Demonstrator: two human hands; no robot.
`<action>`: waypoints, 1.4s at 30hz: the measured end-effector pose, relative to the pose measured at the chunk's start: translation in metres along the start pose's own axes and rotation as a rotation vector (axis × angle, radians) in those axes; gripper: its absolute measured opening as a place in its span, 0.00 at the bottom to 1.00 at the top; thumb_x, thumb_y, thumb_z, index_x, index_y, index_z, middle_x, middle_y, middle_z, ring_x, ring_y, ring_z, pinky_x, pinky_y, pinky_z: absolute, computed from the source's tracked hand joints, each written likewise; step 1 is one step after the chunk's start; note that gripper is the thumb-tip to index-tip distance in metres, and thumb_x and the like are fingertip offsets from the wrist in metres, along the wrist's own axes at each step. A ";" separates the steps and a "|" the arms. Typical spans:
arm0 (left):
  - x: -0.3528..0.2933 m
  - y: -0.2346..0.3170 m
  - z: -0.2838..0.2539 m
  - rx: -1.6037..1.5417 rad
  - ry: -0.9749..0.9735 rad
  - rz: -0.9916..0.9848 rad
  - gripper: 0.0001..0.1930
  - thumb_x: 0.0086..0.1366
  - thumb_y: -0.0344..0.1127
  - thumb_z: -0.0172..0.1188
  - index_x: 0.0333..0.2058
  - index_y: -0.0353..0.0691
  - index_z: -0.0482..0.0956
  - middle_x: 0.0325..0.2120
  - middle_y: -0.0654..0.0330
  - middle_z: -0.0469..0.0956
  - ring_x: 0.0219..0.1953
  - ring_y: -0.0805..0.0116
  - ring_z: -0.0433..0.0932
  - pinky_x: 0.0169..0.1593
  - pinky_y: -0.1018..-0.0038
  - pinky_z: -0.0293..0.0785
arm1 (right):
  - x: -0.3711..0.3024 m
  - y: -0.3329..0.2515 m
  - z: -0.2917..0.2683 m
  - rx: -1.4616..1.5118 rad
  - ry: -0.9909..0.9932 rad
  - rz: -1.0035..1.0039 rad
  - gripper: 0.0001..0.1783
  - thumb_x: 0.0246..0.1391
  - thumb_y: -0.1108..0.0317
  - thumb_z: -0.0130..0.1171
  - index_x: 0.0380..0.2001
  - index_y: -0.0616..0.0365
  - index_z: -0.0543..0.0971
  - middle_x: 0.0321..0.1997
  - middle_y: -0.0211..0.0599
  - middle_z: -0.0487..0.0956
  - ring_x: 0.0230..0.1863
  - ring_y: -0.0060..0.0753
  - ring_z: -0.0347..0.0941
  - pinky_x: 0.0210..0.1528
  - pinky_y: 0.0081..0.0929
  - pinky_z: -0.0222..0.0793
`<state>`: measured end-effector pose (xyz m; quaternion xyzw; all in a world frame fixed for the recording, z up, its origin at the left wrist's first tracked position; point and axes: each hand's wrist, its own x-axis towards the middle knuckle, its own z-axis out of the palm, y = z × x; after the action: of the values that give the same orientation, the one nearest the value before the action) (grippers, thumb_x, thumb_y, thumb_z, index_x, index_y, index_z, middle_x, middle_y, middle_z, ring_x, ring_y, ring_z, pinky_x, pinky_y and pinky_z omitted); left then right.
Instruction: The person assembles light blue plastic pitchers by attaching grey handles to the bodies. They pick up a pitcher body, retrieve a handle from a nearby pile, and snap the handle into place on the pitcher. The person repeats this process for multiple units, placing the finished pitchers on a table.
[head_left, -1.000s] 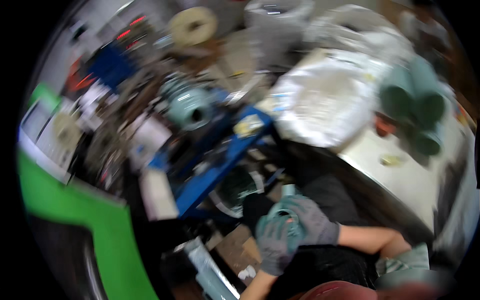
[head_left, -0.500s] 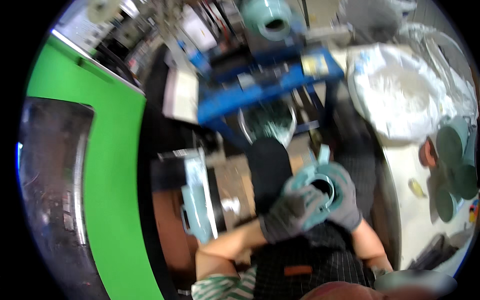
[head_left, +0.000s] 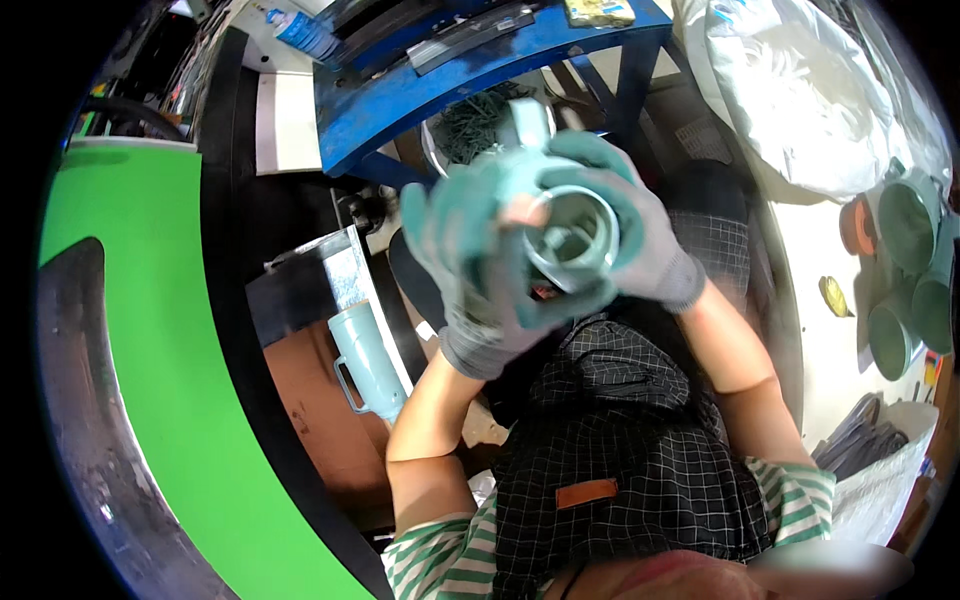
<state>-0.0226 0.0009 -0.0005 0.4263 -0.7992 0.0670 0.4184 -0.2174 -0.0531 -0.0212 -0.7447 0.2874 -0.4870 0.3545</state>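
Since the earlier frame the mug (head_left: 578, 212) has moved up the view, away from the apron (head_left: 650, 440), and it and both hands now look larger, as if raised nearer the camera; the view itself has swung a little too. With that change its mouth faces up toward the camera, so the inner wall shows, and something pale inside that is too unclear to name. It is between the two gloved hands, over the person's lap. The right hand (head_left: 645, 228) has its fingers curved around the right side of the mug, bent close and holding it. The left hand (head_left: 475, 268) is smeared by motion: some fingers seem spread on the near left, but I cannot tell how far open they are or whether they grip. That blur also covers the mug's left side, and its base is hidden. The handle (head_left: 530, 123) sticks out on the far side, in front of a bucket (head_left: 432, 150) of dark green scraps partly under a blue table (head_left: 365, 115). A second mug (head_left: 370, 360) lies on its side by the left forearm. On the right, a white table (head_left: 800, 285) bears green cups (head_left: 908, 220), an orange ring (head_left: 857, 227) and a white bag (head_left: 725, 75).
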 end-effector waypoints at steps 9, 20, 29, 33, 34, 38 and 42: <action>0.019 -0.002 0.008 0.033 -0.061 0.013 0.65 0.44 0.60 0.84 0.70 0.28 0.56 0.62 0.43 0.66 0.62 0.41 0.71 0.65 0.47 0.68 | 0.007 0.008 -0.019 -0.264 0.014 -0.160 0.41 0.44 0.53 0.77 0.63 0.47 0.76 0.71 0.45 0.70 0.73 0.55 0.64 0.74 0.54 0.58; -0.012 0.058 0.044 -0.618 -0.254 0.020 0.50 0.54 0.69 0.73 0.67 0.43 0.67 0.54 0.49 0.79 0.56 0.42 0.78 0.59 0.45 0.78 | -0.091 0.004 -0.166 -0.172 0.371 0.326 0.08 0.61 0.69 0.68 0.40 0.61 0.85 0.44 0.40 0.85 0.41 0.25 0.81 0.48 0.27 0.78; -0.016 0.064 0.060 -0.660 -0.331 0.062 0.49 0.59 0.62 0.73 0.69 0.38 0.63 0.58 0.45 0.73 0.58 0.42 0.76 0.61 0.48 0.75 | -0.013 0.140 -0.304 -1.977 -0.108 0.368 0.13 0.52 0.61 0.59 0.35 0.51 0.88 0.50 0.38 0.83 0.53 0.42 0.76 0.52 0.47 0.72; -0.015 0.063 0.067 -0.365 -0.262 0.184 0.47 0.61 0.59 0.72 0.69 0.35 0.62 0.56 0.45 0.73 0.56 0.43 0.76 0.60 0.48 0.74 | -0.002 0.073 -0.287 -1.699 -0.059 0.503 0.10 0.61 0.60 0.59 0.38 0.49 0.86 0.51 0.35 0.79 0.55 0.37 0.75 0.53 0.37 0.73; -0.018 0.062 0.070 -0.306 -0.247 0.209 0.47 0.61 0.58 0.71 0.69 0.34 0.62 0.56 0.45 0.73 0.55 0.43 0.76 0.60 0.48 0.74 | -0.019 0.072 -0.292 -1.676 0.028 0.435 0.10 0.61 0.60 0.60 0.40 0.49 0.85 0.49 0.37 0.80 0.52 0.38 0.77 0.51 0.36 0.74; -0.012 0.065 0.069 -0.173 -0.126 0.211 0.45 0.63 0.55 0.70 0.68 0.31 0.60 0.54 0.44 0.73 0.53 0.44 0.76 0.58 0.49 0.73 | -0.035 0.045 -0.272 -1.100 0.255 0.396 0.15 0.64 0.56 0.60 0.48 0.50 0.80 0.44 0.41 0.82 0.43 0.45 0.82 0.46 0.40 0.78; 0.007 0.071 0.058 -0.200 -0.088 0.203 0.44 0.61 0.52 0.72 0.66 0.32 0.62 0.57 0.43 0.70 0.55 0.44 0.73 0.57 0.49 0.71 | -0.032 -0.023 -0.171 -0.602 0.097 -0.238 0.17 0.62 0.53 0.64 0.45 0.53 0.81 0.39 0.40 0.81 0.41 0.47 0.80 0.45 0.43 0.78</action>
<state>-0.1129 0.0143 -0.0147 0.3020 -0.8584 0.0103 0.4146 -0.3859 -0.0570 0.0274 -0.8204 0.3458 -0.4531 0.0447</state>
